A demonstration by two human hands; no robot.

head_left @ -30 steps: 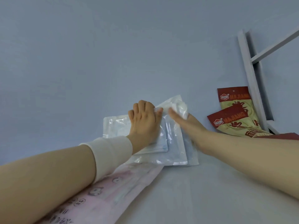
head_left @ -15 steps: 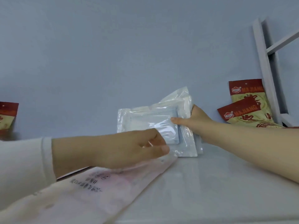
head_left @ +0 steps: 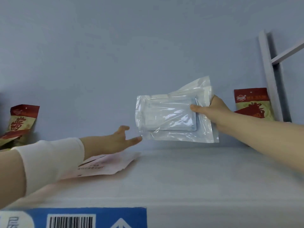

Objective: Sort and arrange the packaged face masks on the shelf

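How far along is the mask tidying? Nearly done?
Early to midway. Done: the clear mask packets look gathered into one stack. In hand: the right hand pinches that stack above the shelf; the left hand reaches open toward it. Left: placing it, and the pink packet lying apart.

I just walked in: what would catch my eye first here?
The clear mask packets stand out first: a small stack held upright in mid-frame, pinched at its right edge by the right hand. The left hand reaches open toward their lower left corner, above a pink packet lying flat on the white shelf. Red and yellow sachets lean against the wall at both ends.
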